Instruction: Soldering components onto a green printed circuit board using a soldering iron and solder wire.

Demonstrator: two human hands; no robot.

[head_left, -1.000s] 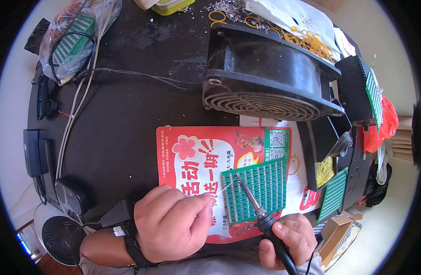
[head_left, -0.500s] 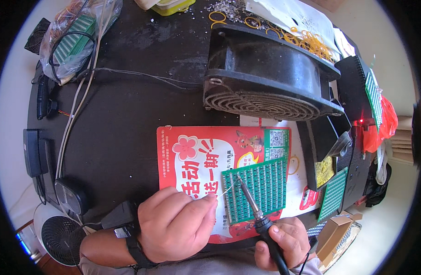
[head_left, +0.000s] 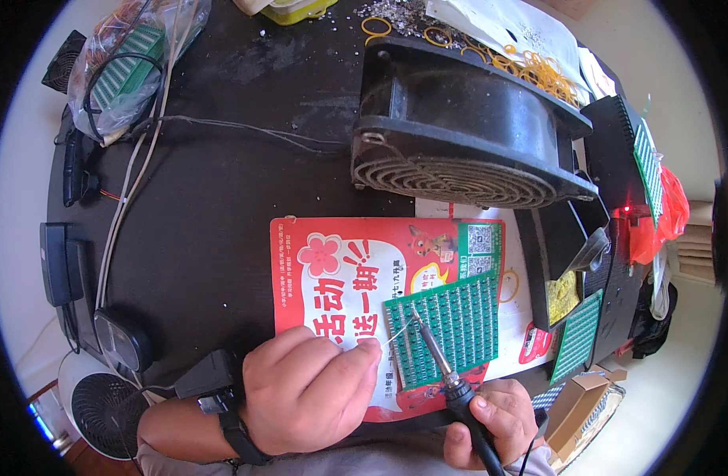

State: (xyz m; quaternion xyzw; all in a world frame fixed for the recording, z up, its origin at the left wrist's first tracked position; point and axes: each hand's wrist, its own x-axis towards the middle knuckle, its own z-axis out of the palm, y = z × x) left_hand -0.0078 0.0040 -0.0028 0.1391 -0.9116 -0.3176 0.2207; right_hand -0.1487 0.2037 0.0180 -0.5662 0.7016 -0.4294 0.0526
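A green circuit board [head_left: 451,337] with rows of small parts lies tilted on a red and white printed sheet [head_left: 312,274]. My right hand [head_left: 495,424] is closed round the black handle of a soldering iron [head_left: 443,357]. Its tip touches or hovers just over the upper left part of the board. Pinched in my left hand [head_left: 316,389] is a thin length of solder wire [head_left: 397,334], whose far end meets the iron's tip. A black band with a small box sits on my left wrist.
A large black fan [head_left: 467,127] stands right behind the board. Rubber bands [head_left: 538,75] and metal bits lie beyond it. At right are a black stand with a yellow sponge [head_left: 562,297] and another green board [head_left: 576,337]. Cables [head_left: 122,206] run down the left side.
The iron's tip and the solder wire have shifted very slightly down and right on the board. My left hand has moved a little to the right.
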